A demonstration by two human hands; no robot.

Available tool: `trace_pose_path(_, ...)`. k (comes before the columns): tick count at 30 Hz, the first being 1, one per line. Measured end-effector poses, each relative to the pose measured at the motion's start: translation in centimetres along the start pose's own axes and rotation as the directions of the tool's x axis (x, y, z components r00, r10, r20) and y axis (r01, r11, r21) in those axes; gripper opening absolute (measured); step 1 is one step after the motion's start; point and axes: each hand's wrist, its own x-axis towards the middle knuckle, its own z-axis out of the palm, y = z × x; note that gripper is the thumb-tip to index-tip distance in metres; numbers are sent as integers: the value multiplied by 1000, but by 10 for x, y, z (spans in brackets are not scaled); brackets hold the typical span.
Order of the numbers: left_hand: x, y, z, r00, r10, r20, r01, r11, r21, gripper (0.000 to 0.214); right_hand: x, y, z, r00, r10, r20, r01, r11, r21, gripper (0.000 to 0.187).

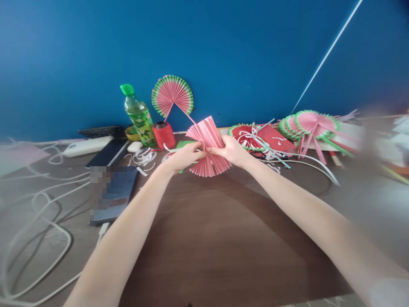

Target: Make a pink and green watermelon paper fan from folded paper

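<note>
- Above the far middle of the brown tabletop (223, 238), a pleated pink paper (208, 147) is held just clear of the wood; its folds are gathered at the waist and splay out above and below.
- The left hand (183, 157) is closed narrowly on the waist from the left, fingertips pinching the gathered folds; the right hand (231, 150) grips the same waist from the right, fingers wrapped close; the two hands nearly touch.
- The paper looks light and thin; the pleats probably give it some spring, so it would fan open if released; it likely creases or tears under a hard squeeze; the gathered waist seems the firmest place to grip, the loose edges the weakest.
- Behind the hands stand a red thread spool (163, 134) and a green bottle (138, 115), side by side; a finished round fan (172, 96) leans on the blue wall (223, 51).
- To the right lie more fans (311, 123) among white paper strips (297, 164); to the left, a dark phone (110, 194) and white cables (38, 221).
</note>
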Motion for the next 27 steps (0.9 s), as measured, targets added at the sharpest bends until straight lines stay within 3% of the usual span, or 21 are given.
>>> trace_pose_path(21,-1,2,2,999,5,-41,-6,1000,-24,19,0,1,3,999,4,-41,-3,1000,21,53)
trace_pose_path(27,0,0,3,1000,18,9,-17,999,-38,17,0,-4,3,998,13,-60,-13,1000,1,45)
